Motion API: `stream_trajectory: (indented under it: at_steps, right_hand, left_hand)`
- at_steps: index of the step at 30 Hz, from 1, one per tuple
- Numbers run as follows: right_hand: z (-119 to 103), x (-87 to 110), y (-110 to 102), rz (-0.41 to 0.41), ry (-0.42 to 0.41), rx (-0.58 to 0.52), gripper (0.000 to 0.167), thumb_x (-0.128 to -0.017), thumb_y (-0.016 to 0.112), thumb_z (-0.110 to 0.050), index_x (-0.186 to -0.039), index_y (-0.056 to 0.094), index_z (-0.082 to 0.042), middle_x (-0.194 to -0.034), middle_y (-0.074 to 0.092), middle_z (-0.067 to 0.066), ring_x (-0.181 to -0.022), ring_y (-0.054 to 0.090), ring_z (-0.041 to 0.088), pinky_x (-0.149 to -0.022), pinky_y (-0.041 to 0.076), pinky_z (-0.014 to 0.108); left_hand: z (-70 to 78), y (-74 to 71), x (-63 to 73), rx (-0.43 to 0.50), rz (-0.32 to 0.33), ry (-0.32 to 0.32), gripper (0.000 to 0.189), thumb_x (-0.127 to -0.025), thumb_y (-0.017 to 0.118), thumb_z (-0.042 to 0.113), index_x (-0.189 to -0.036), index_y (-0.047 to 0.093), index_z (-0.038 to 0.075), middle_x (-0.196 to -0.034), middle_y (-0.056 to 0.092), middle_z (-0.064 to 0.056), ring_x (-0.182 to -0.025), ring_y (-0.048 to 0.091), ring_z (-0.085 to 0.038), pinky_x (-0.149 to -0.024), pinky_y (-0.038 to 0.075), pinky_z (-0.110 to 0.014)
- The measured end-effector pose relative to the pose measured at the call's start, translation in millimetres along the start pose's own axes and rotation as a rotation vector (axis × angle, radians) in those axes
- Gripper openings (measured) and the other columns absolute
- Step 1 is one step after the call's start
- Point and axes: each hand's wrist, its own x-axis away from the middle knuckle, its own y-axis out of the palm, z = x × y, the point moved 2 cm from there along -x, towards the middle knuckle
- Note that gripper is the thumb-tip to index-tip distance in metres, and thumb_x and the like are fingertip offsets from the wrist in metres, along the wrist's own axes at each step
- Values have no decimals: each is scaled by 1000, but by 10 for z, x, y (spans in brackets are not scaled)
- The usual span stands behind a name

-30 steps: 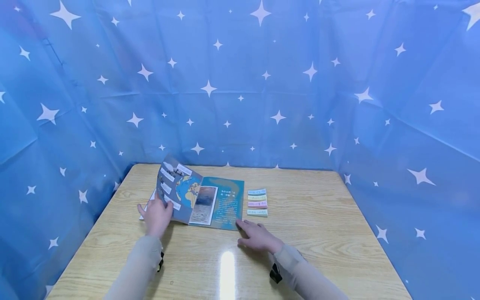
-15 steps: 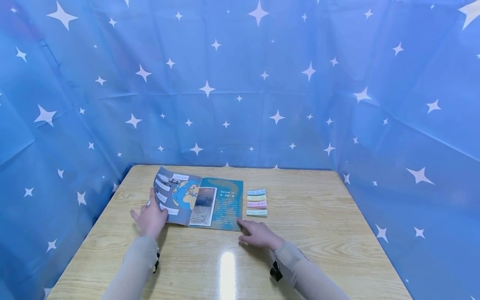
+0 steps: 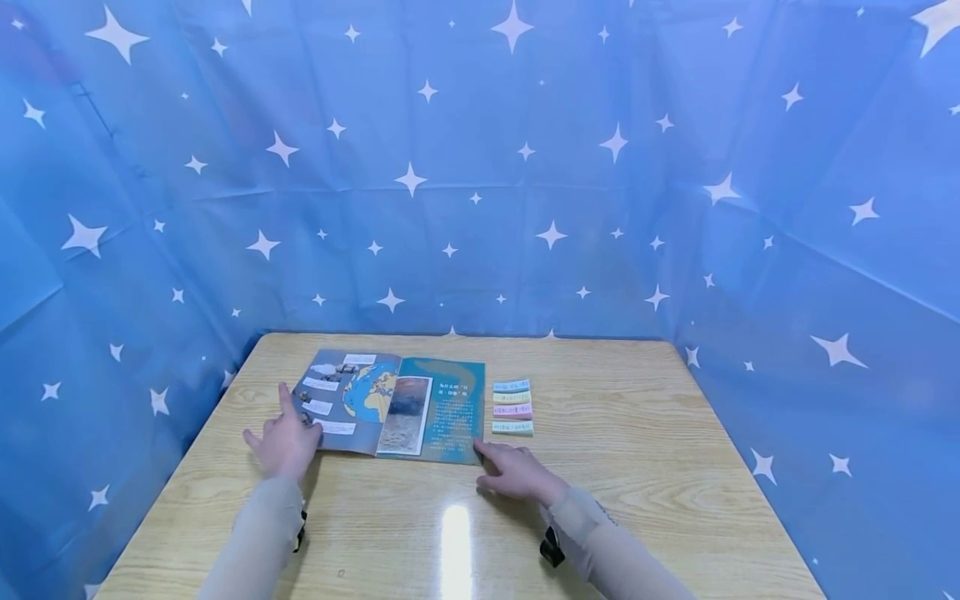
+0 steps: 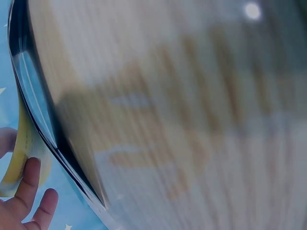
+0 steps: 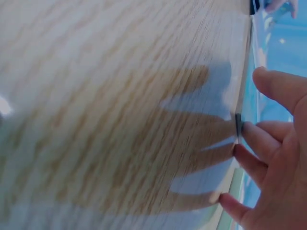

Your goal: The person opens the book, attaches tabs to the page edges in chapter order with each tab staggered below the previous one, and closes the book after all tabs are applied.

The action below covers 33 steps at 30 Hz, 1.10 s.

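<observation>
A: Where is your booklet (image 3: 392,408)?
B: It lies open on the wooden surface (image 3: 622,467), right in front of you. Its left page is gray, with a colorful map (image 3: 370,392) and white labels. Its right page is blue-green with Chinese writing (image 3: 455,417). A painting picture (image 3: 405,417) with a white edge sits just right of the fold.

A: What is your left hand (image 3: 283,446) doing?
B: It is by the booklet's near left corner. The fingers are spread and let go, and one points straight away from you beside the booklet's left edge. I can't tell if the others touch the page.

A: And your right hand (image 3: 521,472)?
B: It is at the booklet's near right corner. Its fingers are stretched out and loose, and one fingertip touches that corner. They don't grasp anything.

A: What else is near the booklet?
B: Just to its right are four paper strips with handwriting, in a column. The blue strip (image 3: 512,386) is farthest from you, then the pale yellow strip (image 3: 512,397), the pink strip (image 3: 513,411) and the mint green strip (image 3: 513,427). Well behind the booklet hangs a blue curtain (image 3: 480,133) with white stars.
</observation>
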Motion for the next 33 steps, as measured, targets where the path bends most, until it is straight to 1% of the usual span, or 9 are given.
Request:
stream_trajectory:
  at_steps: [5, 8, 10, 16, 20, 23, 27, 30, 33]
  right_hand:
    - [-10, 7, 5, -6, 9, 2, 70, -92, 62, -38, -150, 35, -6, -149, 42, 11, -135, 41, 30, -105, 32, 57]
    - [-10, 8, 12, -4, 8, 6, 70, -93, 61, -37, -150, 35, -6, -149, 42, 11, -135, 40, 30, -105, 32, 57]
    - [-8, 5, 15, -3, 6, 9, 70, -93, 61, -37, -150, 35, -6, -149, 42, 11, -135, 40, 29, -105, 33, 56]
    - [-10, -2, 18, -5, -1, 20, 71, -92, 62, -38, -150, 35, -6, -148, 44, 11, -134, 42, 29, -104, 34, 56]
    - [-11, -4, 19, -6, -3, 18, 71, -92, 62, -38, -150, 35, -6, -148, 44, 11, -134, 42, 29, -104, 34, 56]
    - [-12, -3, 19, -5, -3, 15, 71, -92, 62, -39, -150, 35, -7, -148, 44, 11, -134, 42, 28, -104, 34, 56]
    - [-12, 2, 18, -6, -2, 15, 72, -92, 62, -40, -150, 35, -7, -148, 43, 10, -134, 41, 28, -104, 34, 56]
    - [-4, 3, 16, -3, 2, 15, 72, -93, 62, -39, -150, 34, -7, -148, 43, 10, -135, 41, 28, -104, 33, 56]
    - [0, 4, 14, -2, 4, 9, 71, -93, 62, -38, -150, 34, -7, -149, 42, 10, -135, 41, 28, -105, 33, 56]
  left_hand:
    - [-52, -11, 0, 22, -22, -21, 105, -88, 65, 28, -153, -16, 11, -128, 51, -36, -119, 42, -56, -106, -2, -72]
    - [-56, -21, 0, 48, -12, -30, 107, -88, 66, 28, -152, -18, 13, -136, 43, -36, -122, 40, -55, -106, -1, -73]
    - [-53, -32, 5, 54, 0, -30, 108, -87, 67, 28, -153, -16, 12, -137, 41, -37, -120, 41, -55, -105, 5, -73]
    - [-57, -34, 23, 52, 8, -45, 98, -88, 66, 28, -156, -1, 8, -138, 32, -38, -120, 39, -54, -95, 24, -71]
    - [-66, -22, 36, 45, -11, -50, 87, -88, 65, 28, -154, 15, 4, -142, 25, -37, -125, 32, -53, -94, 26, -69]
    - [-69, -18, 34, 33, -16, -40, 79, -90, 62, 30, -152, 22, 1, -145, 21, -36, -130, 27, -52, -96, 25, -69]
    - [-13, -19, 16, 22, -8, 33, 74, -93, 57, 31, -152, 23, 1, -153, 17, -31, -137, 19, -50, -100, 20, -72]
    - [113, 2, -9, 3, -8, 145, 72, -95, 54, 34, -153, 23, 3, -157, 13, -26, -142, 12, -47, -104, 11, -74]
    - [318, 47, -14, -9, -10, 275, 72, -96, 54, 39, -153, 25, 7, -159, 11, -23, -143, 7, -45, -104, 7, -75]
